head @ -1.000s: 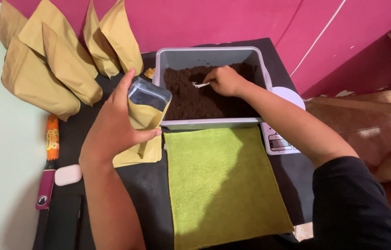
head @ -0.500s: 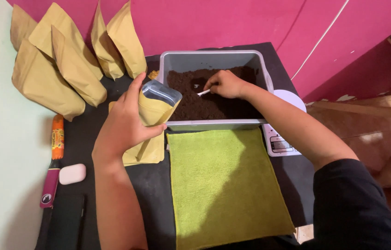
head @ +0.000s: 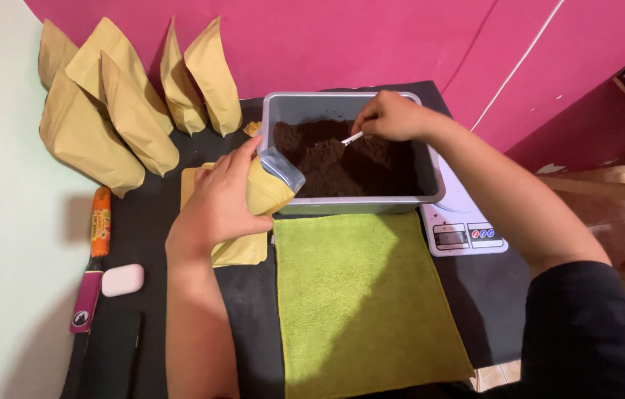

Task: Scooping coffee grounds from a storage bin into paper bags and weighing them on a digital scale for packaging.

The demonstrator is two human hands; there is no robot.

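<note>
My left hand (head: 218,203) grips an open yellow-brown pouch (head: 271,183) with a clear window, tilted with its mouth at the left rim of a grey tub (head: 357,203). The tub holds dark brown powder (head: 327,166). My right hand (head: 393,116) is over the far side of the tub, pinching a small white spoon (head: 351,138) whose tip points down toward the powder. More flat pouches (head: 242,250) lie under my left hand on the black table.
Several filled yellow-brown pouches (head: 105,111) stand against the pink wall at the back left. A green cloth (head: 360,295) lies in front of the tub. A white kitchen scale (head: 464,229) sits right of the tub. An orange tube (head: 99,222) and a white case (head: 122,280) lie at the left.
My right hand has lifted the spoon out of the powder and moved toward the tub's far side. My left hand has tilted the pouch closer to the tub's rim.
</note>
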